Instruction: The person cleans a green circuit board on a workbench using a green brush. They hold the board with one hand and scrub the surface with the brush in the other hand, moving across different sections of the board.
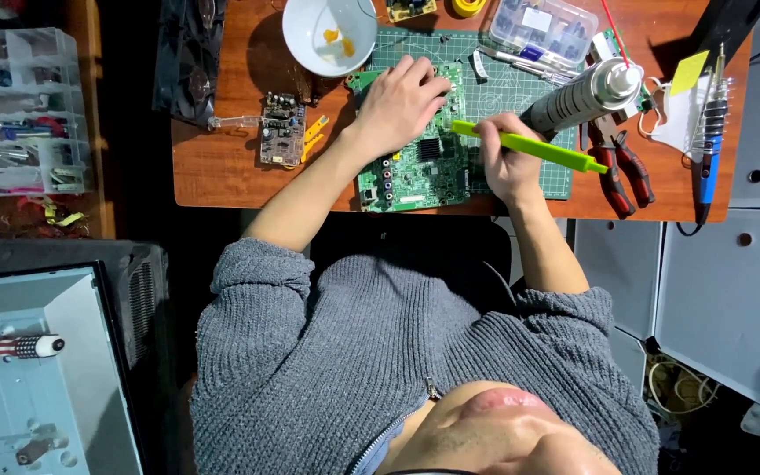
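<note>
Two hands work over one green circuit board (415, 171), which lies flat on a green cutting mat (521, 97) at the near edge of a wooden desk (222, 167). The left hand (400, 101) rests palm-down on the board's upper part, fingers loosely spread and pressing, gripping nothing. The right hand (507, 158) is closed around a bright green tool (529, 145), held like a pen, with its tip over the board.

Handling: the board is judged light, stiff and fragile; hold it by its bare edges, clear of components.

Appearance: rectangular, densely populated, with a dark square heatsink near the centre and a row of round coloured sockets along its left edge.

Adjacent items: a spray can (582, 92) and red-handled pliers (622, 167) lie to the right, a white bowl (329, 33) beyond.
</note>
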